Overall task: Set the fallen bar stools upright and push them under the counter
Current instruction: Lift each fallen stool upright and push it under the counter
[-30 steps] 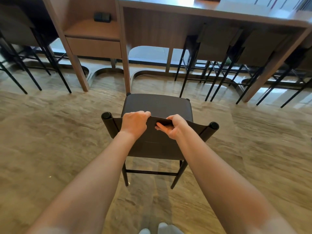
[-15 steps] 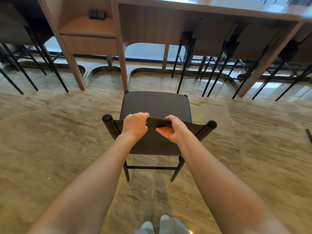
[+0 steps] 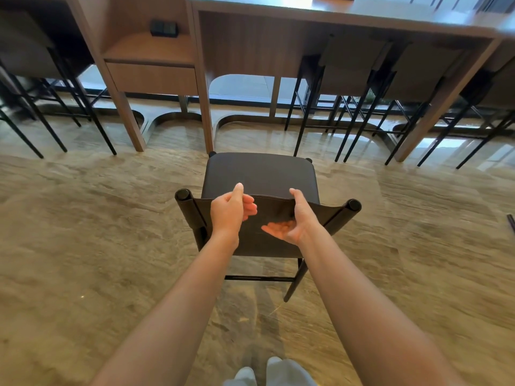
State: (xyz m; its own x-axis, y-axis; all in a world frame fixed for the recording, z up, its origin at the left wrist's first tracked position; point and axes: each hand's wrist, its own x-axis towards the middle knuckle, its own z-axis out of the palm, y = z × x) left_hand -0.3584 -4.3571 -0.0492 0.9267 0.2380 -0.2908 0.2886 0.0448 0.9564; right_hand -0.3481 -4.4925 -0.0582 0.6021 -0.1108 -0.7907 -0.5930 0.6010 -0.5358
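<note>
The stool stands upright, short of the worktop. My left hand and right hand hover at its backrest, fingers loosely open, holding nothing.

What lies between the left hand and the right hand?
In the head view, only the backrest of the stool shows between left hand and right hand.

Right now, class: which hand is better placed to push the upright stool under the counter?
The right hand, narrowly: its thumb reaches the top edge of the stool's backrest, and its open fingers lie just before it. The left hand hovers equally near, fingers loosely curled. Both hold nothing.
</note>
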